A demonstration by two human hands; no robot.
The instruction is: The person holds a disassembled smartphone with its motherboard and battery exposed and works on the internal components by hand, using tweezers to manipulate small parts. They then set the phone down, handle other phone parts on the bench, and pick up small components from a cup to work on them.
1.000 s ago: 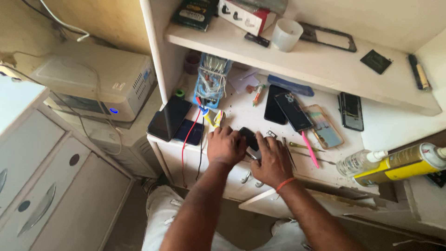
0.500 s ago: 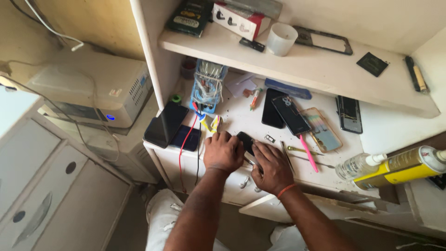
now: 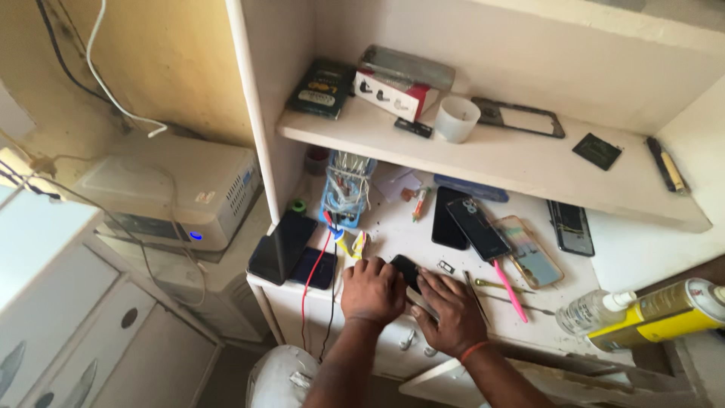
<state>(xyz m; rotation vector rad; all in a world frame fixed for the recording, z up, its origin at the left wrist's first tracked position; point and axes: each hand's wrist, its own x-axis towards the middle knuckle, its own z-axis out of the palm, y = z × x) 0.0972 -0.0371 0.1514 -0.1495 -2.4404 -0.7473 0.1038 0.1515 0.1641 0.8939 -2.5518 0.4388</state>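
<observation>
Your view has swung, but your left hand [image 3: 372,291] and right hand [image 3: 450,313] remain low-centre in the frame on the white counter [image 3: 393,227], each grip closed on the small black phone-like slab [image 3: 406,270], so the work hasn't advanced.

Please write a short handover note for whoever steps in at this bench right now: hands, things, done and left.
Left hand: fingers curled, resting on the small black device at the front edge of the white desk.
Right hand: fingers on the same device from its right side.
Nearby: pink tool and tweezers to the right, phones behind, red and black leads to the left.
Done: cannot tell; the hands cover most of the device.
Left: whether it is open or closed is hidden, so check it first.
</observation>
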